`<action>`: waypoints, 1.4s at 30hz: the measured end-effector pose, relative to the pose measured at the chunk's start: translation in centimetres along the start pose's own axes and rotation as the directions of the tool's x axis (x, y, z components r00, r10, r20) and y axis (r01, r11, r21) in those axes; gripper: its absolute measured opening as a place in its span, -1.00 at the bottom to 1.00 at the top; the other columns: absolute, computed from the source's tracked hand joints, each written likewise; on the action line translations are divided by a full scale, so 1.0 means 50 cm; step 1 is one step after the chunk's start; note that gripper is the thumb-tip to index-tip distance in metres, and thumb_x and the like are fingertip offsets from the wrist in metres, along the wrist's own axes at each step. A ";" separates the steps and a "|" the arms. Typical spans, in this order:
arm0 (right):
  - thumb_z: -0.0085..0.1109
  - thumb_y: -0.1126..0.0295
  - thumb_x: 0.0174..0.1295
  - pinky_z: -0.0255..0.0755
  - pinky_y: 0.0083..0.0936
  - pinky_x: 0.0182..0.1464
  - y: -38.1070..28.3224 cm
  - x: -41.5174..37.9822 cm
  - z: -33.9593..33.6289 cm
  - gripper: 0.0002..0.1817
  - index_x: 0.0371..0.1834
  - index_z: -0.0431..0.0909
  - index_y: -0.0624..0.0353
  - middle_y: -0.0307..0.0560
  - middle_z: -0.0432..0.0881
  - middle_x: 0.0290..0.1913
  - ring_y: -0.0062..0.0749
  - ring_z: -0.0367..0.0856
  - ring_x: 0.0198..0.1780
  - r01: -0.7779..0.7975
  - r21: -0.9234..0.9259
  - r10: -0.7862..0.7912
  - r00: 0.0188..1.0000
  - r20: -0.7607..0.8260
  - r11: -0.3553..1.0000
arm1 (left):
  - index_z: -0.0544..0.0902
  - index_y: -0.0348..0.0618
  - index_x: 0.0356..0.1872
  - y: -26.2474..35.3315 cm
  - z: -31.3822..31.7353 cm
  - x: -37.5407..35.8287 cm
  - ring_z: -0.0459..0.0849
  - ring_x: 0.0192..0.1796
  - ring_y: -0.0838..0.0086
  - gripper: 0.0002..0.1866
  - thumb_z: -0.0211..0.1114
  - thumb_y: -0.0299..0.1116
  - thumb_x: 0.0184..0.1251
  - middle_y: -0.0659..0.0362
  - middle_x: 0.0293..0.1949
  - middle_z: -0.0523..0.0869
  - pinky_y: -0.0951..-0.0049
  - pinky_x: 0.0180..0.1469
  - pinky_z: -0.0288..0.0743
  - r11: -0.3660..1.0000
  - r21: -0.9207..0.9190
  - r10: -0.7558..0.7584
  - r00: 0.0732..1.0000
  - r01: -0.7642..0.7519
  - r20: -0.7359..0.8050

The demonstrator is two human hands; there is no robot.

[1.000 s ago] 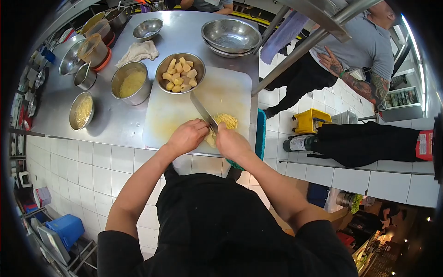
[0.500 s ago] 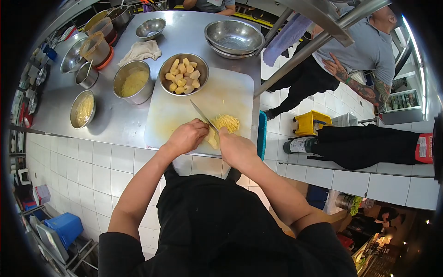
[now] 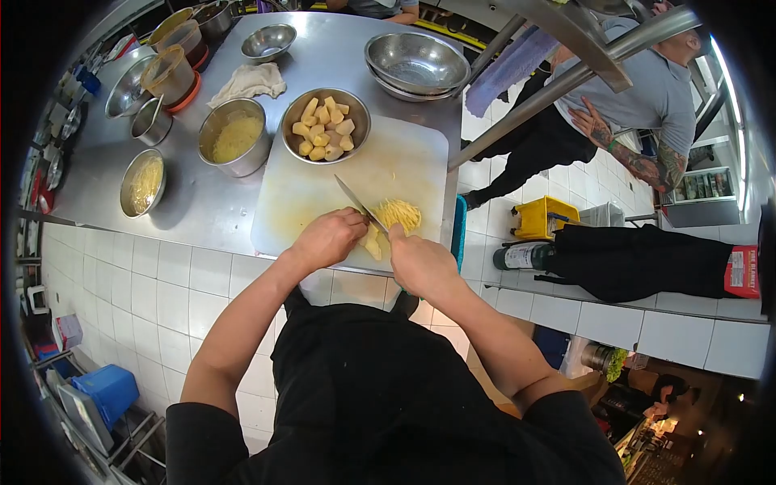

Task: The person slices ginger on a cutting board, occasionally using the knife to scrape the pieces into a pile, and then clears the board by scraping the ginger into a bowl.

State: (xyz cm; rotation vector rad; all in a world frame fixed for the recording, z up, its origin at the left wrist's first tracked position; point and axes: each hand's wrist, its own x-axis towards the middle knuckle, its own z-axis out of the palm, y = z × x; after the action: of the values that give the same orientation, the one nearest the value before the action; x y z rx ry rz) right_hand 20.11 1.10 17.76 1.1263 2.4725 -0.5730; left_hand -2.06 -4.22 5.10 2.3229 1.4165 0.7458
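My right hand (image 3: 423, 263) grips a kitchen knife (image 3: 352, 194), its blade pointing away and to the left over the white cutting board (image 3: 412, 158). My left hand (image 3: 330, 238) has its fingers curled down onto pale yellow potato slices (image 3: 373, 244), close against the blade; the fingertips partly hide what they press on. Just right of the blade lies a small heap of thin potato strips (image 3: 400, 214). At the board's far left corner stands a steel bowl (image 3: 365, 139) holding several peeled potato pieces (image 3: 326, 125).
Left of the board are a steel pot (image 3: 244, 166) of shredded potato, a small bowl (image 3: 162, 194) with wrapped contents, and a cloth (image 3: 249, 83). Stacked steel bowls (image 3: 416, 65) stand behind the board. A metal post (image 3: 517, 105) rises at right, with another person (image 3: 622, 89) beyond it.
The view has shifted slightly. My hands and the knife keep nearly the same place on the board, with the right hand a touch farther right. The potato heap looks much the same.
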 end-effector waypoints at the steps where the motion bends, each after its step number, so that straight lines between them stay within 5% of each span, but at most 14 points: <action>1: 0.20 0.56 0.40 0.78 0.09 -0.10 0.002 0.002 0.009 -0.73 0.12 0.49 0.38 0.31 0.88 -0.21 0.23 0.93 -0.13 0.002 -0.001 -0.002 1.000 0.000 1.000 | 0.79 -0.27 -0.08 -0.001 0.001 -0.003 0.78 0.19 0.04 -0.83 0.47 -0.52 0.35 0.03 0.09 0.86 0.11 0.27 0.72 1.000 -0.025 0.003 1.000 -0.003 -0.022; 8: 0.10 0.50 0.49 0.74 0.19 -0.05 0.024 0.054 0.061 -0.74 0.16 0.46 0.37 0.40 0.86 -0.20 0.34 0.91 -0.11 0.012 0.075 -0.006 0.997 -0.072 0.997 | 0.80 -0.25 -0.05 -0.004 0.000 -0.008 0.79 0.20 0.06 -0.81 0.47 -0.52 0.35 0.03 0.08 0.86 0.13 0.26 0.73 0.999 0.015 -0.051 0.993 0.050 0.103; 13: 0.10 0.50 0.51 0.76 0.17 -0.02 0.006 0.043 0.056 -0.73 0.20 0.49 0.34 0.38 0.88 -0.13 0.30 0.92 -0.05 -0.044 0.061 0.045 0.999 -0.029 0.997 | 0.81 -0.24 -0.05 -0.010 0.008 -0.009 0.80 0.18 0.07 -0.81 0.48 -0.52 0.34 0.05 0.06 0.86 0.13 0.23 0.73 1.000 -0.008 -0.019 1.000 0.019 0.010; 15: 0.06 0.44 0.53 0.71 0.29 -0.03 0.016 0.057 0.073 -0.75 0.12 0.46 0.39 0.53 0.82 -0.20 0.46 0.88 -0.10 -0.006 0.173 0.024 0.995 -0.100 0.985 | 0.81 -0.24 -0.05 -0.014 0.012 -0.006 0.80 0.17 0.07 -0.81 0.47 -0.52 0.35 0.06 0.06 0.86 0.13 0.23 0.73 1.000 0.005 -0.010 1.000 0.010 0.003; 18: 0.03 0.46 0.56 0.75 0.18 -0.01 0.022 0.050 0.042 -0.74 0.19 0.48 0.36 0.37 0.88 -0.13 0.33 0.92 -0.05 -0.005 0.071 0.007 0.999 -0.037 0.997 | 0.81 -0.24 -0.05 -0.007 0.016 -0.013 0.80 0.17 0.08 -0.82 0.47 -0.52 0.36 0.06 0.06 0.86 0.13 0.22 0.74 1.000 0.006 0.002 1.000 -0.002 -0.006; 34: 0.15 0.48 0.49 0.76 0.15 0.00 0.037 0.064 0.088 -0.71 0.18 0.48 0.39 0.37 0.88 -0.15 0.30 0.92 -0.05 -0.029 0.185 0.044 0.996 -0.076 0.982 | 0.83 -0.25 -0.04 -0.008 0.018 -0.015 0.80 0.21 0.13 -0.82 0.48 -0.51 0.37 0.10 0.09 0.87 0.17 0.24 0.76 1.000 0.025 0.010 0.999 -0.008 -0.047; 42: 0.07 0.46 0.54 0.77 0.13 0.05 -0.003 -0.003 0.010 -0.72 0.20 0.47 0.40 0.37 0.88 -0.11 0.28 0.92 0.02 -0.049 0.052 0.046 0.997 0.066 0.997 | 0.84 -0.24 -0.04 0.009 0.019 -0.022 0.78 0.20 0.10 -0.80 0.49 -0.55 0.33 0.11 0.07 0.87 0.17 0.25 0.75 0.999 -0.013 -0.046 0.993 0.045 -0.112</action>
State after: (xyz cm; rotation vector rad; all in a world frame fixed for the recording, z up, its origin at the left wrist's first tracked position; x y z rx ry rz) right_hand 20.16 0.63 17.44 1.1653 2.3821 -0.6550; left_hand -1.58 -5.41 4.25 2.2641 1.5035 0.8811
